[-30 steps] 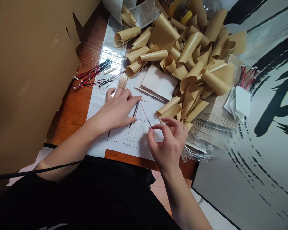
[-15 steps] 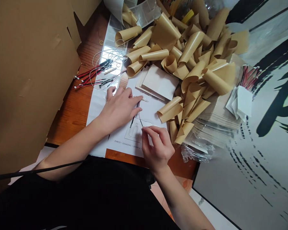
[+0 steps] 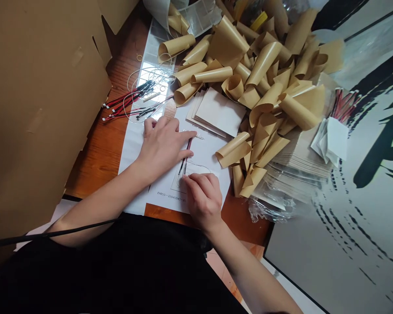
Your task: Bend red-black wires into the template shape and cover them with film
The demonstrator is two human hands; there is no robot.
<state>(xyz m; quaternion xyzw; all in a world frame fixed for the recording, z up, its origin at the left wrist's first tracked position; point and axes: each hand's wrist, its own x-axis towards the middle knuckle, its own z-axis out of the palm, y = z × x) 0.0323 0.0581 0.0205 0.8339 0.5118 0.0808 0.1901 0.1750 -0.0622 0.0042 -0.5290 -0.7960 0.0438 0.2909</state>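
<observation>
My left hand (image 3: pixel 163 146) lies flat with its fingers apart on a white printed sheet (image 3: pixel 209 152). Beside its fingertips runs a thin black-and-red wire (image 3: pixel 186 157), which ends in a small connector. My right hand (image 3: pixel 201 200) rests on the sheet over a drawn rounded outline, its fingers curled close together. The wire's lower end passes beneath those fingers, and I cannot tell whether they grip it. Printed text shows below the outline, partly hidden by my right hand.
A heap of curled tan sheets (image 3: pixel 252 83) rises beyond the paper, beside a flat tan stack (image 3: pixel 298 159). Red-and-black wire bundles (image 3: pixel 131 98) lie on the wooden table (image 3: pixel 94 168). A cardboard box wall (image 3: pixel 42 100) stands at left.
My right hand has moved left and down across the sheet, its fingers flatter and closer together. My left hand stays nearly in place, and the whole view has shifted slightly.
</observation>
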